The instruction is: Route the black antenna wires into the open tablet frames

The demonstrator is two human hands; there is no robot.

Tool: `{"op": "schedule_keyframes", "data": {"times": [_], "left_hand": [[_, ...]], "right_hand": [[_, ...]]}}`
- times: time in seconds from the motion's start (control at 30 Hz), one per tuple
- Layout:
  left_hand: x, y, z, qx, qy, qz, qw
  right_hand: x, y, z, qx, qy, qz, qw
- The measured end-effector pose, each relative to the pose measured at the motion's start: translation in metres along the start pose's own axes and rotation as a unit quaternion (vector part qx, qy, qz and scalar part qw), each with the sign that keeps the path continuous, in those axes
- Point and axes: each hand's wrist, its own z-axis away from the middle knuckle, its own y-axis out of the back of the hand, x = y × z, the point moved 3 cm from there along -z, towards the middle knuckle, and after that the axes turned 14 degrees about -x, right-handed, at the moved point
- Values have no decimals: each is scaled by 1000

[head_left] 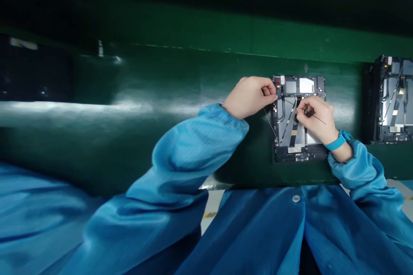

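Head view: at the open device point(301, 135), near the table's point(193, 81) front edge, the left hand point(250, 94) pinches a thin wire point(270, 124), the right hand point(318, 114) a dark strand point(319, 120), fingertips closed. Both look light, flexible, easily kinked; grip near the ends.

Glossy green table point(180, 81), streaked with reflections. At the far right, a stack of opened black devices point(392, 103), cut off by the edge of view. At the far left, a dark object point(35, 73), too dim to identify. Past the table's near edge, pale floor point(213, 203) with yellow markings.
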Motion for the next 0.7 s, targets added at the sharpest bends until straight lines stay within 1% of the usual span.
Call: {"op": "schedule_keyframes", "data": {"times": [0.1, 0.17, 0.27, 0.33, 0.43, 0.53, 0.6, 0.7], "left_hand": [[13, 10, -12, -59, -38, -116, 991], [20, 12, -20, -98, -54, -157, 981], [25, 13, -29, -130, -49, -189, 972], [27, 12, -33, -135, -42, -201, 969], [31, 10, -35, -125, -39, -199, 971], [32, 12, -34, -118, -30, -162, 979], [29, 15, -32, -128, -22, -145, 981], [19, 18, -27, -151, -24, -173, 973]], "right_hand": [[1, -1, 0, 1, 4, 5, 1000], [1, -1, 2, 2, -12, 25, 1000], [1, 3, 6, 29, -47, 69, 996], [3, 7, 9, 44, -66, 74, 994], [7, 10, 11, 30, -78, 29, 996], [7, 8, 16, 24, -71, -8, 997], [3, 3, 21, 29, -55, -12, 998], [-5, -4, 28, 29, -41, -11, 999]]}}
